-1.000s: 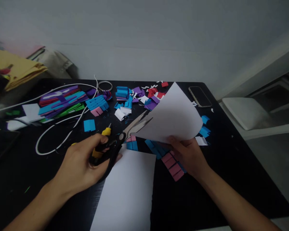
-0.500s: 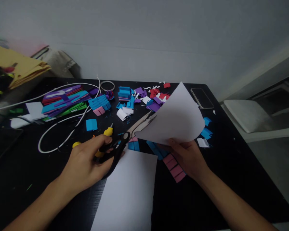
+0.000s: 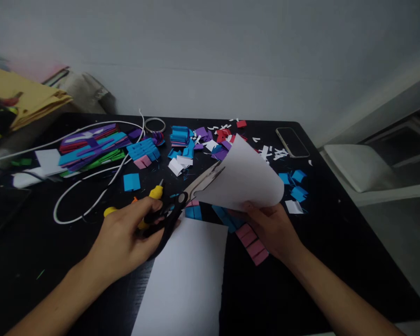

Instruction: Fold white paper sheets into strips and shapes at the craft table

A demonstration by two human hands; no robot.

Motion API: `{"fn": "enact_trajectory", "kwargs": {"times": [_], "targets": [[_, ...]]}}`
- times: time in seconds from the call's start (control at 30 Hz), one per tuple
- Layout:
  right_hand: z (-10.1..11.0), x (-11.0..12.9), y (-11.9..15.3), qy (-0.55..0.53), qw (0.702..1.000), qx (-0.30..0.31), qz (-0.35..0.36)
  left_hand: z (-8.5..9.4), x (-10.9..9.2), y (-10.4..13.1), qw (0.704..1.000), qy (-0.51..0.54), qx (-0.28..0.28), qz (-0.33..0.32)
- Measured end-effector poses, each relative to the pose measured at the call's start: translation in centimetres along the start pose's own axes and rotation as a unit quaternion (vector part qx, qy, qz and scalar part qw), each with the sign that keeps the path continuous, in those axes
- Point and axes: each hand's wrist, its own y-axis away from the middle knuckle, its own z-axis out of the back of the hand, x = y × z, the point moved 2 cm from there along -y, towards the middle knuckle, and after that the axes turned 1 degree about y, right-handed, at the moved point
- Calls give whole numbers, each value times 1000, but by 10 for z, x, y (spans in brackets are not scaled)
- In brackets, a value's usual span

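My left hand (image 3: pixel 131 233) is closed round the black handles of a pair of scissors (image 3: pixel 184 198). The blades point up and right, and a sheet of white paper (image 3: pixel 243 179) meets them at its left edge. By its lower edge, my right hand (image 3: pixel 268 224) grips this sheet, thumb on top; the paper curls upward. Below the scissors lies another white sheet (image 3: pixel 189 280) on the black table. Pink folded paper pieces (image 3: pixel 252 245) and a blue strip (image 3: pixel 227 218) lie beside and partly under my right hand.
Folded coloured paper bundles (image 3: pixel 94 145) and a white cable (image 3: pixel 61 198) lie at the left. Blue, purple and red paper pieces (image 3: pixel 182 135) and white scraps fill the back. A phone (image 3: pixel 293 143) rests at the back right. A yellow-handled tool (image 3: pixel 156 192) lies behind my left hand.
The held white sheet's raised corner has dropped and moved left, uncovering white scraps and blue pieces behind it. Both hands keep nearly the same place, with the scissors still at the sheet's left edge.
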Motion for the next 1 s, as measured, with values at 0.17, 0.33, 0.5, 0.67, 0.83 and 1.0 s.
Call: {"fn": "enact_trajectory", "kwargs": {"times": [0.17, 0.33, 0.5, 0.67, 0.83, 1.0], "targets": [[0, -1, 0, 7, 1000, 7, 3, 0, 0, 0, 1000, -1, 3, -4], [-2, 2, 0, 12, 1000, 2, 1, 1, -1, -1, 1000, -3, 1, -10], [-1, 1, 0, 16, 1000, -1, 1, 1, -1, -2, 1000, -1, 9, -3], [0, 0, 0, 7, 1000, -2, 1, 0, -1, -1, 1000, -2, 4, -15], [0, 0, 0, 4, 1000, -10, -2, -2, 2, 3, 1000, 17, 0, 7], [0, -1, -1, 4, 1000, 1, 3, -3, 4, 5, 1000, 16, 6, 4]]}}
